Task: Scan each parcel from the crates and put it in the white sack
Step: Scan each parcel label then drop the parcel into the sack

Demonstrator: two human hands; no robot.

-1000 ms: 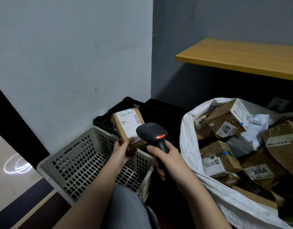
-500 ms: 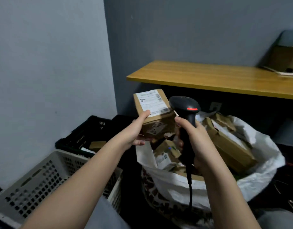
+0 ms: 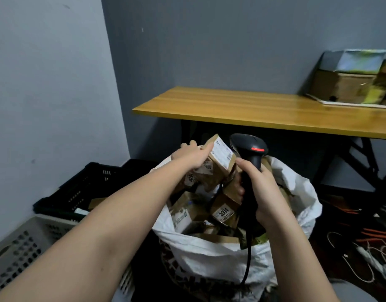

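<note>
While we only have the head view to go on, it shows enough. Our left hand (image 3: 193,156) is stretched out over the mouth of the white sack (image 3: 211,258), fingers and thumb wrapped round a small brown parcel (image 3: 220,164) — label face tilted up and to the right, box clearly above the heap, not yet resting on it. Our right hand (image 3: 261,192) is clamped round the handle of the black scanner (image 3: 249,147), red light showing on its head, cable dropping down past the sack's front edge. Scanner head sits just beside the parcel, near touching; we can't tell if they make contact.

Sack is already well filled: a box marked 2004 (image 3: 223,212) and others piled inside. Black crate (image 3: 79,190) and grey crate (image 3: 18,253) sit to the left; something light lies in the black one, so we'd judge there's more left to scan.

Step in hand, as we read it: drop the parcel in. To do it well:
- lower it towards the heap before letting go — a high drop could bounce it off the pile
- aim for the far left, where there looks to be room
- keep the scanner and its cable pulled back to the right so the box doesn't snag
- release cleanly, then swing left to the crates
</note>
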